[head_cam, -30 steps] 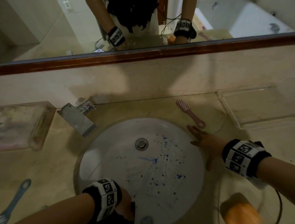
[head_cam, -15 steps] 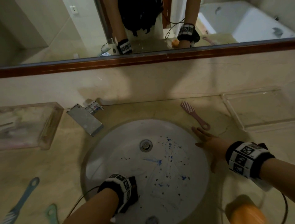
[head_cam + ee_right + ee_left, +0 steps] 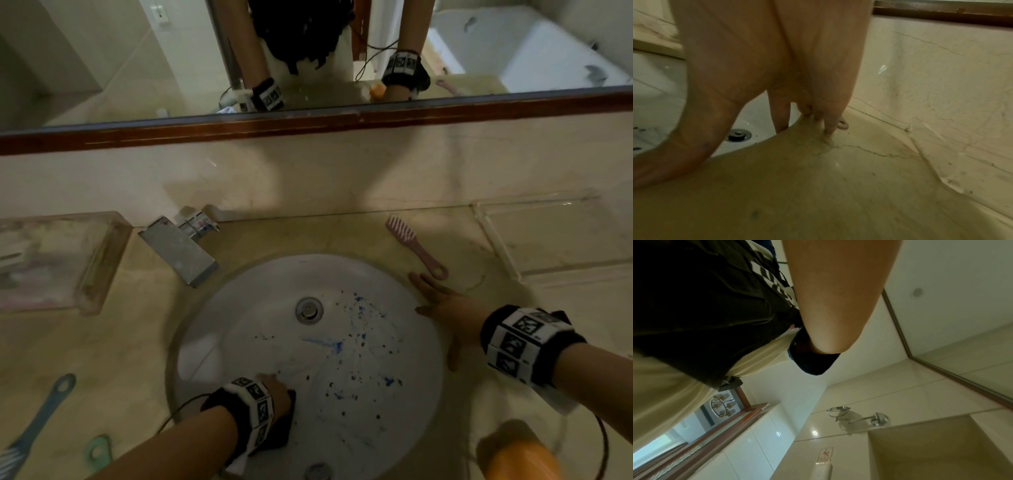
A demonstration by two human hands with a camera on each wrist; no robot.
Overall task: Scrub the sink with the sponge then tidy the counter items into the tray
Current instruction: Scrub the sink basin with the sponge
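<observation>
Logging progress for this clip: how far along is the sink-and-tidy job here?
Nothing looks finished. Blue specks still dot the sink. In hand: the left hand presses a dark sponge at the basin's near wall, while the right hand rests flat on the rim. Left: the scrub, then moving the pink comb and blue comb into the clear tray.

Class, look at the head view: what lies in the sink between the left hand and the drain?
Head view: between the left hand and the drain lies white basin, with a few dark specks and a blue smear; nothing solid.
</observation>
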